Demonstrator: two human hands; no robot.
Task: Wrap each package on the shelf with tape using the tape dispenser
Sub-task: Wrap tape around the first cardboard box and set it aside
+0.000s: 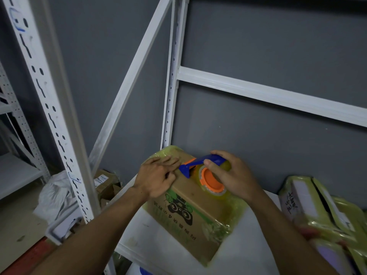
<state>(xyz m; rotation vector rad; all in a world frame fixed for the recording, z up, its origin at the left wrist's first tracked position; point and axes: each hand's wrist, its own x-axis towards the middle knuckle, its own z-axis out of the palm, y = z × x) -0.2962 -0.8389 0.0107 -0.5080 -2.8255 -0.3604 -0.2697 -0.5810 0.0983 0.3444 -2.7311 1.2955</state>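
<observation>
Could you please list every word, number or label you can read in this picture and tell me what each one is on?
"4": the only sure character in the black Chinese line printed on the cardboard box, upside down to the camera; the rest is too blurred.
Handwritten dark characters on the taped package at right: unreadable.
White label on the small carton on the floor: too small to read.

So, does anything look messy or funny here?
Yes. The box sits crooked on the shelf, turned cornerwise to its edge. Right of it, wrapped packages lie tilted in a heap. On the floor, a crumpled bag lies by loose cartons.
</observation>
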